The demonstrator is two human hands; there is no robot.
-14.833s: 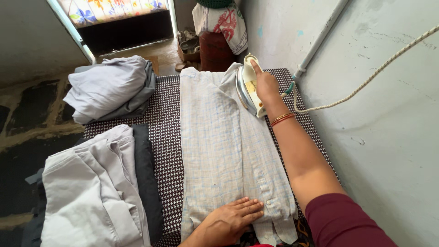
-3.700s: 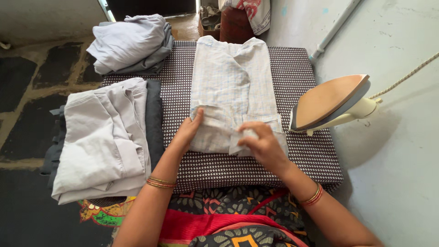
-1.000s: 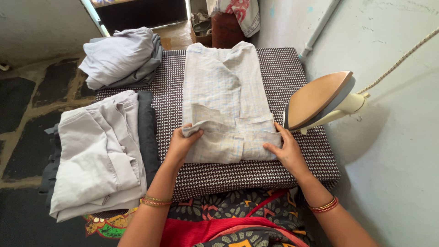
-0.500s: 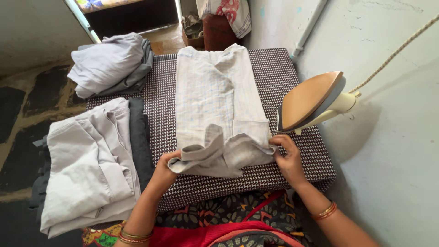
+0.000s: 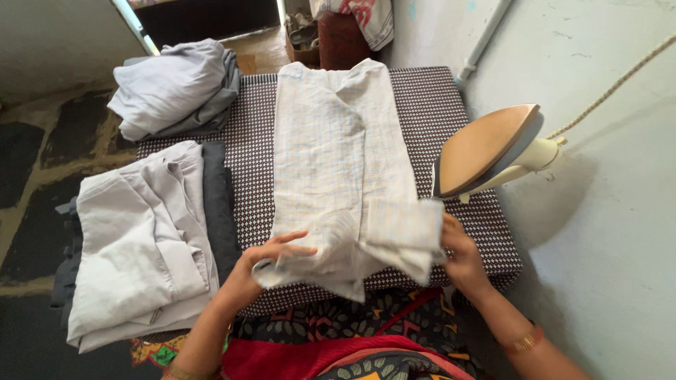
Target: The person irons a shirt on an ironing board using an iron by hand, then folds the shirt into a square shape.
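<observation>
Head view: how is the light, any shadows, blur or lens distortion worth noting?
Head view: soft, even daylight, no glare; the iron throws a mild shadow on the wall; the left hand and right hand on the striped shirt look slightly soft; the wide lens bends the edges.

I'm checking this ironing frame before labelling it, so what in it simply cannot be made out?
Head view:
- Left hand fingertips: hidden in the garment hem.
- Right hand palm: behind the folded cloth.
- Iron controls: only the soleplate faces the camera.
- Cord: cut off by the right edge.
- Folded pile: the items' kinds are unreadable.
</observation>
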